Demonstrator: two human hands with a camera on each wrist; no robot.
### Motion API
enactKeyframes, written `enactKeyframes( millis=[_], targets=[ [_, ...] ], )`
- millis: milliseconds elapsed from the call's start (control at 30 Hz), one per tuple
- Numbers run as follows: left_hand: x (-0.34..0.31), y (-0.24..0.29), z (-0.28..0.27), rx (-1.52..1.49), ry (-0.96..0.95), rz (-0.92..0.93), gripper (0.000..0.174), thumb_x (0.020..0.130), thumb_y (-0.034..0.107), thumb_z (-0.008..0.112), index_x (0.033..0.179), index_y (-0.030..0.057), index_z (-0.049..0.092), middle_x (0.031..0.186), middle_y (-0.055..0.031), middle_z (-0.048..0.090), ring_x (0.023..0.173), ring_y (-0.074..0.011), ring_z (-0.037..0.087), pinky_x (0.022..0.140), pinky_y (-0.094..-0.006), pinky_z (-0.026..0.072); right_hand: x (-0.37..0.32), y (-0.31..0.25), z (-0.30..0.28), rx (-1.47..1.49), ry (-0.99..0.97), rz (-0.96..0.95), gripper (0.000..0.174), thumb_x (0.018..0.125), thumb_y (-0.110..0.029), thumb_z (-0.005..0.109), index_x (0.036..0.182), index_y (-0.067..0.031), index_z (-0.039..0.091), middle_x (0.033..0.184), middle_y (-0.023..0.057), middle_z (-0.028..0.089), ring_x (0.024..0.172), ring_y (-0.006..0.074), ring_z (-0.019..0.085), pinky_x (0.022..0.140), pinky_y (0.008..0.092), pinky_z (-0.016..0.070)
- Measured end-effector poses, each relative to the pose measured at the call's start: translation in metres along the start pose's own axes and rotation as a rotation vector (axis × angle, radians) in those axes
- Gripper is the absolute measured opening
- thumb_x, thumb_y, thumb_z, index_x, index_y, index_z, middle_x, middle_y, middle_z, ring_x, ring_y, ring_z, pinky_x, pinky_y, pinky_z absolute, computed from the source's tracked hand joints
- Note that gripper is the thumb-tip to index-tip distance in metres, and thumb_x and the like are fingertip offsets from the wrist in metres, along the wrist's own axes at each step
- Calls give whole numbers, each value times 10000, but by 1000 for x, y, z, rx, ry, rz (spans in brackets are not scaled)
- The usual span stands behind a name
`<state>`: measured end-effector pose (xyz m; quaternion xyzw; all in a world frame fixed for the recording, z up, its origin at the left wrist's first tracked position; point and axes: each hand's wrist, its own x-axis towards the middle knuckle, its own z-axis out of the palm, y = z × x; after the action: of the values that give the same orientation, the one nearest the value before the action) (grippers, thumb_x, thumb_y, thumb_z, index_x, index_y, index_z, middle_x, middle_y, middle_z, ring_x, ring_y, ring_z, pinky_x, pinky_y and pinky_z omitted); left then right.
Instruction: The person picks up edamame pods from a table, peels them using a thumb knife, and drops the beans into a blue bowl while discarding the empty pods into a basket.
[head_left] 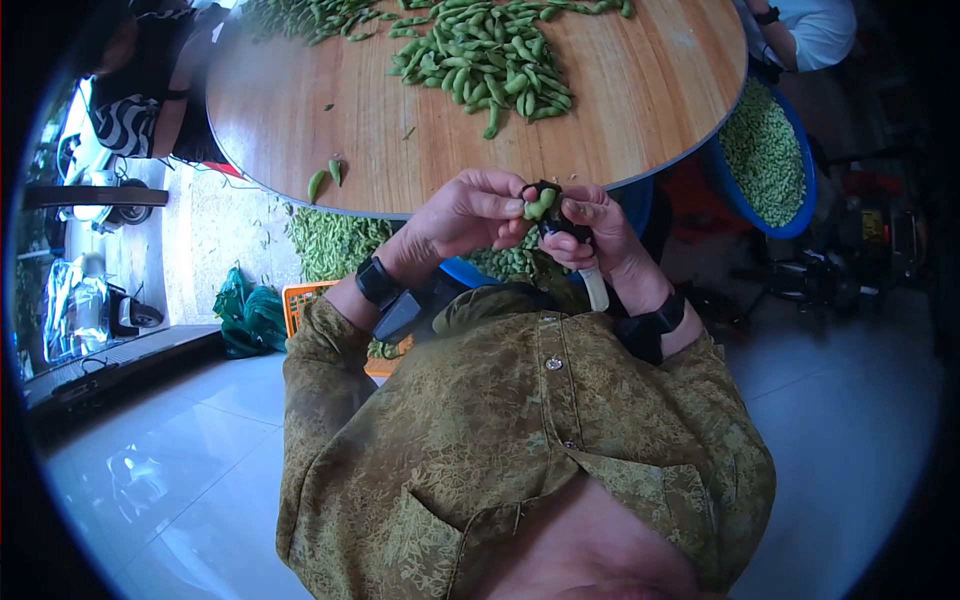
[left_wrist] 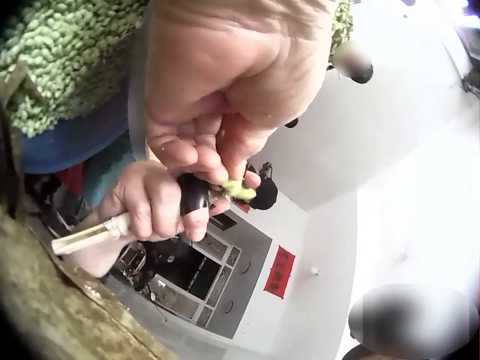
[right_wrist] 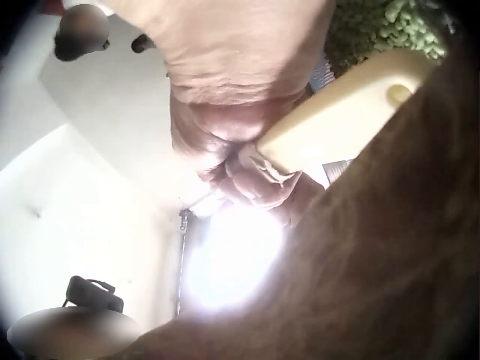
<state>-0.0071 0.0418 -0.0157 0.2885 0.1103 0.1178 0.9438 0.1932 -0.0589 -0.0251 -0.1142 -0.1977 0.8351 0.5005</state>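
In the head view, my left hand (head_left: 468, 212) pinches a green soybean pod (head_left: 541, 204) between thumb and fingers, just above my lap by the table's near edge. Beside it, my right hand (head_left: 605, 235) grips a tool by its cream handle (right_wrist: 352, 105), which has a hole near its end. The handle (left_wrist: 94, 234) sticks out below the right fist in the left wrist view. A glossy dark piece (left_wrist: 194, 192) shows at the right thumb and fingers, close against the pod (left_wrist: 240, 189). The tool's working end is hidden by the fingers.
A round wooden table (head_left: 640, 100) bears a heap of pods (head_left: 490, 60) and two loose pods (head_left: 317, 185). Blue basin (head_left: 806, 195) with shelled beans at right. Orange crate (head_left: 298, 300) and green bag (head_left: 250, 312) on the left. Other people sit at both sides.
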Motion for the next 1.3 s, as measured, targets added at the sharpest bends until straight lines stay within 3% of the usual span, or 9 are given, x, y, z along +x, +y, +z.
enactKeyframes(
  millis=[133, 200, 267, 400, 533, 600, 733, 1100, 1300],
  targets=[
    [0, 5, 20, 685, 391, 193, 129, 896, 50, 614, 1001, -23, 625, 822, -37, 654, 672, -143, 604, 605, -261, 467, 1, -2, 6, 40, 187, 37, 264, 977, -233, 524, 1198, -99, 576, 726, 65, 528, 477, 59, 395, 365, 169, 329],
    [1, -6, 32, 732, 418, 377, 151, 855, 46, 639, 968, -48, 605, 807, -76, 652, 667, -211, 618, 618, -302, 488, 4, -2, 9, 60, 241, 17, 253, 980, -242, 518, 1193, -115, 566, 765, 64, 542, 502, 60, 413, 371, 160, 337],
    [-3, -2, 44, 1512, 509, 522, 203, 788, 49, 689, 941, -41, 590, 770, -123, 621, 671, -289, 613, 608, -356, 494, 6, 2, 5, 48, 261, -3, 250, 977, -250, 524, 1186, -116, 553, 781, 57, 547, 517, 58, 426, 370, 159, 342],
    [0, -8, 37, 2055, 456, 772, 199, 765, 48, 720, 921, -10, 611, 706, -113, 552, 615, -218, 597, 545, -328, 474, 7, 5, 2, 102, 255, 21, 247, 972, -268, 533, 1158, -106, 558, 776, 49, 545, 518, 51, 434, 369, 158, 348],
    [5, -13, 38, 1783, 490, 829, 138, 816, 72, 693, 890, -13, 614, 694, -98, 591, 586, -187, 588, 514, -314, 447, 4, 2, 8, 121, 225, 13, 281, 971, -264, 535, 1191, -92, 554, 785, 48, 551, 506, 46, 432, 370, 155, 349],
    [7, -15, 42, 723, 664, 347, 94, 889, 88, 612, 868, -4, 616, 728, -81, 644, 614, -179, 609, 526, -287, 463, 1, 4, 10, 53, 260, -24, 303, 971, -260, 534, 1220, -87, 547, 790, 51, 563, 498, 45, 427, 372, 155, 350],
    [8, -13, 31, 248, 497, 253, 135, 908, 114, 606, 884, -17, 627, 701, -72, 647, 570, -115, 590, 501, -243, 461, -1, 3, 15, -191, 337, -127, 346, 970, -248, 540, 1263, -64, 545, 769, 49, 593, 476, 39, 421, 372, 161, 358],
    [4, -34, 46, 881, 646, 390, 127, 887, 95, 631, 939, -20, 624, 692, -83, 645, 584, -120, 600, 522, -269, 476, -4, 7, 25, -1191, 608, -462, 265, 876, -149, 679, 1079, 3, 601, 741, -13, 582, 592, 57, 491, 544, 204, 415],
    [-1, -42, 47, 1270, 630, 529, 136, 854, 27, 651, 981, -21, 653, 770, -93, 659, 695, -94, 599, 629, -267, 507, -3, 5, 23, -1467, 541, -516, 216, 790, -17, 617, 1002, 0, 582, 791, 138, 593, 680, 230, 584, 632, 341, 469]
  ],
)
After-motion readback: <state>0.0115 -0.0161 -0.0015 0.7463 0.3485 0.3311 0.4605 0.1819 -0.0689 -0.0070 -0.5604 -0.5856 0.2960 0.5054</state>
